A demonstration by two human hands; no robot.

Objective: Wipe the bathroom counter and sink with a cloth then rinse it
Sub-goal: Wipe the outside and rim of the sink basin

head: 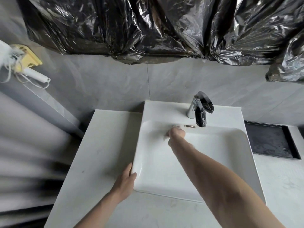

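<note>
A white square sink (pixel 213 162) sits on a pale marble counter (pixel 102 153). My right hand (pixel 176 134) is inside the basin, pressed against its far wall just left of the overflow slot (pixel 190 126). It is closed on a pale cloth (pixel 175 127), of which only a blurred edge shows above and beside the knuckles. My left hand (pixel 126 181) rests on the sink's near left corner, thumb over the rim and fingers down the outer side. A chrome faucet (pixel 199 109) stands at the back, its spout over the basin; no water is visible.
Black plastic sheeting (pixel 156 27) covers the wall above the grey tiles. A dark rectangular tray (pixel 269 140) lies on the counter to the right. A yellow and white tool (pixel 29 63) with cords rests on a ledge at the far left.
</note>
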